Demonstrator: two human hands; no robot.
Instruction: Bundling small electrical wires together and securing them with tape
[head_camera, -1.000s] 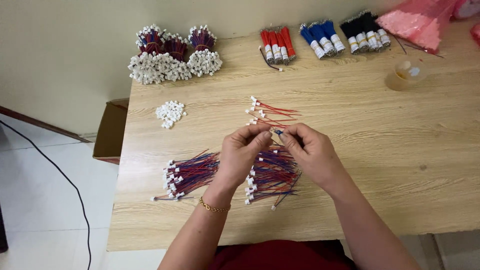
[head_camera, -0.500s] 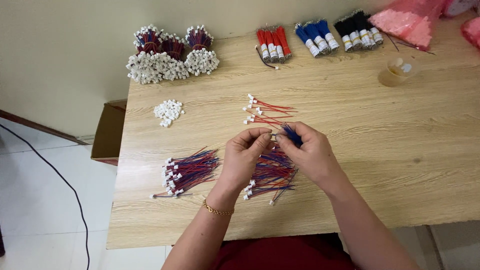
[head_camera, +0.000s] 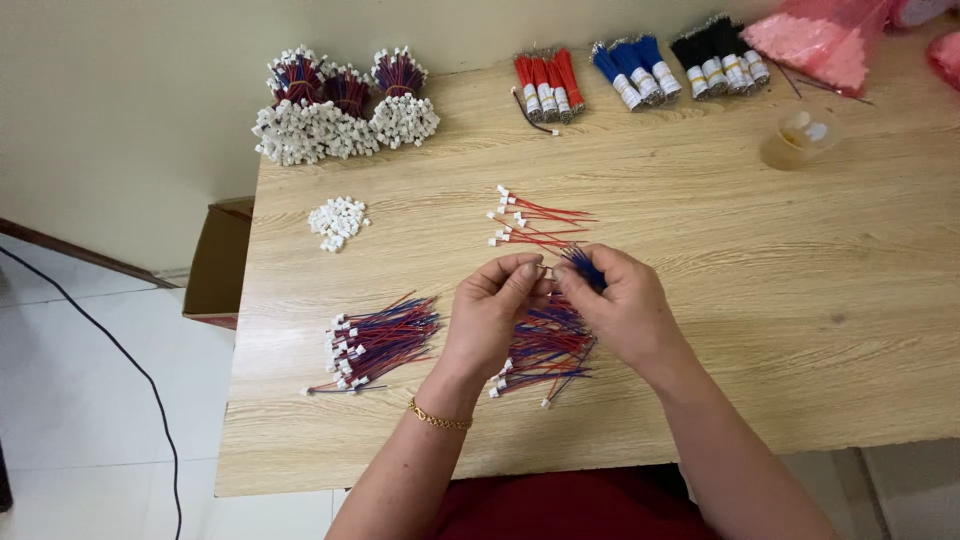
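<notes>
Pinched between thumb and forefinger of the left hand (head_camera: 495, 320) is a small white connector, and the right hand (head_camera: 620, 310) closes its fingertips on a blue wire (head_camera: 583, 268) whose free end fans up and back past the knuckles — the two hands meet tip to tip just above the wooden table (head_camera: 750, 330), so both are clamped, one on each end of the same small join. Holding it raised and close to the body likely keeps the tiny parts steady and in plain sight. Directly beneath the hands lies a loose heap of red and blue wires (head_camera: 545, 350) with white plugs, near enough to reach without stretching; a second, similar heap (head_camera: 375, 343) sits to its left, apart from the first, as if sorted. Just beyond the fingers a few red wires with white ends (head_camera: 530, 220) lie spread singly. A little pile of loose white connectors (head_camera: 337, 220) rests further left. Along the far edge stand tied bundles — finished-looking ones with white plugs (head_camera: 335, 110) at the left corner, then red (head_camera: 545, 85), blue (head_camera: 630, 70) and black (head_camera: 720, 55) wire bundles in a row. A small clear cup (head_camera: 800, 138) sits at the right; what it holds is hard to tell. A pink bag (head_camera: 820, 35) lies behind it, and a cardboard box (head_camera: 215, 265) stands on the floor beside the table, its contents hidden.
</notes>
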